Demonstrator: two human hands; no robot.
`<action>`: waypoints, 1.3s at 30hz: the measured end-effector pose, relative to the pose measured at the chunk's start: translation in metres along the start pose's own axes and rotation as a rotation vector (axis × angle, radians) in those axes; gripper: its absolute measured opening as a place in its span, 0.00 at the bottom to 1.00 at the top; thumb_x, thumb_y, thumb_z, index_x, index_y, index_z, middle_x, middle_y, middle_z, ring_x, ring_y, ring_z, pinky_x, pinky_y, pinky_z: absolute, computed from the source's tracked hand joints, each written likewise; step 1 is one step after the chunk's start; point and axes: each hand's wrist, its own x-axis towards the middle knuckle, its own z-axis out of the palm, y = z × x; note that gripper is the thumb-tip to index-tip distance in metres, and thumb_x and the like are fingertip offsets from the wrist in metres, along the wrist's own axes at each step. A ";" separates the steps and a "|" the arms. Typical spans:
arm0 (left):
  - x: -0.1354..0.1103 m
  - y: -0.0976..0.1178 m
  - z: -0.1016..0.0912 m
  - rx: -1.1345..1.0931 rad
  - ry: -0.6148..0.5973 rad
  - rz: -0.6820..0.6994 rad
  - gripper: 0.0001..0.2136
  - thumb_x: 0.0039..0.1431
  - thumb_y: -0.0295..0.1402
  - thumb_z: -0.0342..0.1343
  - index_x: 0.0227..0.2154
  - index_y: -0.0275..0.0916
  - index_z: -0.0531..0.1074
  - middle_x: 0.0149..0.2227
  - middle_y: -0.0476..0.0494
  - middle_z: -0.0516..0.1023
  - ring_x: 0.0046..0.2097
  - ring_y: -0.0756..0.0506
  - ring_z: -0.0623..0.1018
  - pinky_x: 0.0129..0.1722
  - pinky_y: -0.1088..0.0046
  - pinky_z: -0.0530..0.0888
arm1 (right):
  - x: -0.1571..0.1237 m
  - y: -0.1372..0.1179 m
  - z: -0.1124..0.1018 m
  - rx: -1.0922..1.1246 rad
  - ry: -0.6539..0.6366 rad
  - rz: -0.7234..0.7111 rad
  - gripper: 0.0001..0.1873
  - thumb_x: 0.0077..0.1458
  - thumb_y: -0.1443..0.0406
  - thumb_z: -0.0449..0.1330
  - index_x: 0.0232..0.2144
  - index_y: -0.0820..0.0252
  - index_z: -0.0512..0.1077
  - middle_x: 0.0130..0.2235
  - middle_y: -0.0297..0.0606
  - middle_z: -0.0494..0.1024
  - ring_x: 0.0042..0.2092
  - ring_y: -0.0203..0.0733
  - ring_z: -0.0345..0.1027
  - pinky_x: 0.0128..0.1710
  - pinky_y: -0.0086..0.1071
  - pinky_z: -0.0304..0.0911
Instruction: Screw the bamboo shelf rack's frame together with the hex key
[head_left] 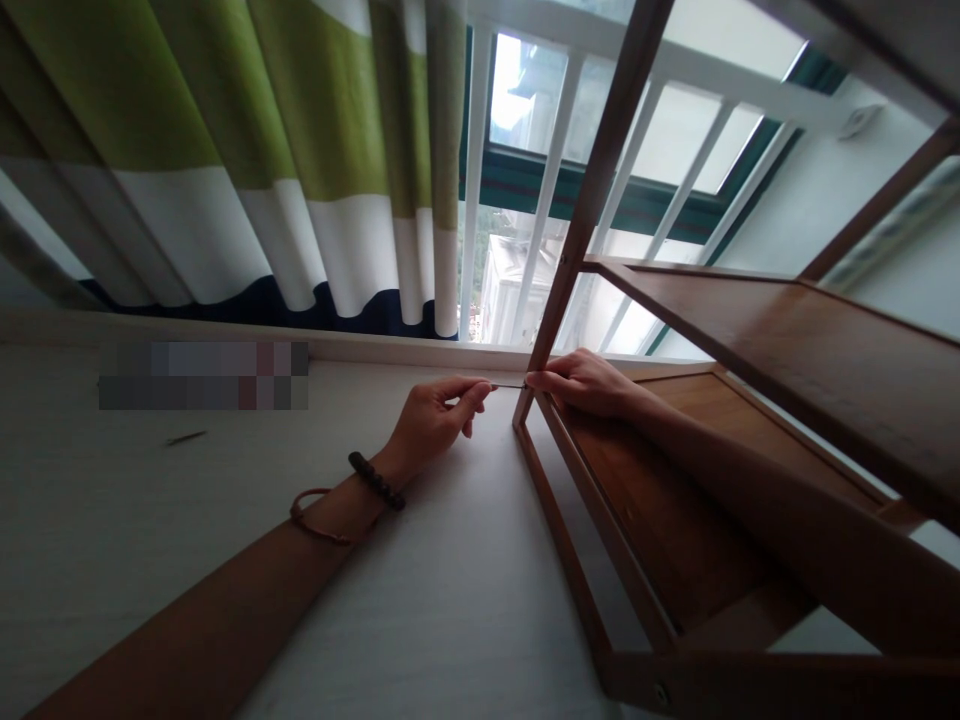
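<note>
Head view: the left hand (pixel 435 415) pinches a thin metal rod (pixel 508 386) between thumb and fingers, holding it roughly level above the pale floor (pixel 465 580). The rod's far end meets the front post (pixel 590 200) of a brown wooden rack (pixel 795 310), low down, near the foot of the post. Just beside that spot, the right hand (pixel 592 385) has its fingers curled over the lower shelf (pixel 622 470), fingertips against the post; how firmly it grips, I cannot tell.

The step looks like working a fastener at this joint, though the rod's tip is too small to make out. To do it well, the left hand should hold the rod square to the post, press inward and turn in short, even twists, so the tip does not slip and scar the wood. The right hand would best brace post and shelf together, its fingertips clear of the tip. Another thin piece (pixel 186 438) lies on the floor to the left, well apart from the rack, too small to identify.
</note>
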 end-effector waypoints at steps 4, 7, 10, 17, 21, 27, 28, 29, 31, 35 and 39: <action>0.000 -0.002 0.001 -0.005 -0.002 0.009 0.14 0.52 0.39 0.53 0.33 0.32 0.75 0.23 0.49 0.70 0.19 0.55 0.67 0.18 0.79 0.65 | -0.001 0.000 0.000 -0.006 0.003 -0.004 0.29 0.53 0.47 0.44 0.17 0.64 0.65 0.17 0.32 0.62 0.22 0.30 0.54 0.25 0.27 0.47; 0.000 -0.002 0.001 0.007 0.006 0.028 0.14 0.52 0.40 0.52 0.32 0.33 0.75 0.23 0.49 0.70 0.19 0.55 0.67 0.18 0.79 0.65 | -0.001 0.000 0.000 0.003 0.004 -0.015 0.28 0.53 0.47 0.44 0.17 0.64 0.64 0.17 0.32 0.63 0.21 0.30 0.54 0.25 0.27 0.47; 0.000 -0.002 0.001 0.007 0.012 0.028 0.14 0.53 0.40 0.52 0.32 0.33 0.75 0.23 0.49 0.70 0.19 0.55 0.68 0.20 0.78 0.66 | -0.001 0.000 0.000 0.018 0.003 -0.008 0.29 0.53 0.47 0.45 0.17 0.64 0.65 0.17 0.32 0.64 0.22 0.30 0.54 0.25 0.27 0.48; -0.002 0.001 0.004 0.002 0.025 0.016 0.14 0.52 0.40 0.52 0.31 0.33 0.75 0.22 0.48 0.71 0.20 0.54 0.68 0.20 0.78 0.67 | 0.000 0.000 0.000 0.013 0.008 -0.007 0.29 0.53 0.47 0.44 0.18 0.64 0.66 0.17 0.32 0.64 0.22 0.30 0.55 0.25 0.27 0.48; -0.004 0.003 0.006 0.034 0.045 0.018 0.14 0.52 0.40 0.53 0.32 0.33 0.75 0.22 0.48 0.72 0.19 0.54 0.67 0.20 0.79 0.66 | 0.000 0.000 0.000 0.006 0.000 -0.010 0.29 0.53 0.47 0.44 0.18 0.64 0.66 0.18 0.33 0.65 0.22 0.30 0.55 0.26 0.27 0.48; -0.002 0.001 0.006 -0.012 -0.003 -0.058 0.15 0.52 0.42 0.53 0.30 0.33 0.75 0.23 0.46 0.74 0.21 0.54 0.69 0.22 0.78 0.68 | 0.000 0.002 0.000 -0.006 0.010 -0.017 0.29 0.53 0.47 0.44 0.18 0.65 0.68 0.17 0.32 0.62 0.22 0.30 0.54 0.26 0.27 0.47; -0.002 0.000 0.006 -0.024 -0.012 -0.074 0.16 0.52 0.42 0.53 0.30 0.33 0.75 0.24 0.46 0.74 0.21 0.53 0.69 0.22 0.78 0.68 | 0.000 0.002 0.000 -0.005 0.009 -0.015 0.29 0.53 0.47 0.44 0.19 0.65 0.68 0.17 0.32 0.62 0.22 0.30 0.54 0.26 0.27 0.47; -0.001 -0.001 0.006 -0.033 -0.021 -0.087 0.16 0.52 0.42 0.52 0.31 0.33 0.75 0.24 0.45 0.74 0.21 0.53 0.69 0.22 0.78 0.68 | 0.000 0.002 0.001 -0.002 0.006 -0.013 0.29 0.53 0.47 0.44 0.19 0.65 0.68 0.17 0.32 0.62 0.22 0.30 0.54 0.26 0.27 0.47; -0.001 -0.002 0.006 -0.046 -0.033 -0.103 0.17 0.52 0.42 0.52 0.32 0.32 0.75 0.24 0.45 0.74 0.22 0.53 0.70 0.23 0.77 0.69 | 0.000 0.002 0.001 0.003 0.001 -0.012 0.29 0.53 0.47 0.44 0.19 0.65 0.68 0.17 0.32 0.62 0.22 0.30 0.54 0.26 0.27 0.47; -0.001 -0.002 0.007 -0.019 -0.030 -0.081 0.17 0.53 0.43 0.51 0.32 0.32 0.75 0.24 0.45 0.75 0.22 0.53 0.70 0.23 0.77 0.69 | 0.000 0.003 0.001 0.000 0.006 -0.015 0.28 0.53 0.48 0.45 0.19 0.65 0.68 0.17 0.32 0.63 0.23 0.31 0.55 0.26 0.27 0.47; -0.005 0.003 0.006 0.149 0.042 0.086 0.14 0.53 0.40 0.51 0.28 0.34 0.76 0.22 0.47 0.74 0.21 0.53 0.69 0.23 0.78 0.68 | 0.001 0.001 0.000 -0.003 0.009 -0.012 0.28 0.53 0.48 0.45 0.19 0.65 0.68 0.18 0.32 0.62 0.22 0.30 0.54 0.26 0.27 0.47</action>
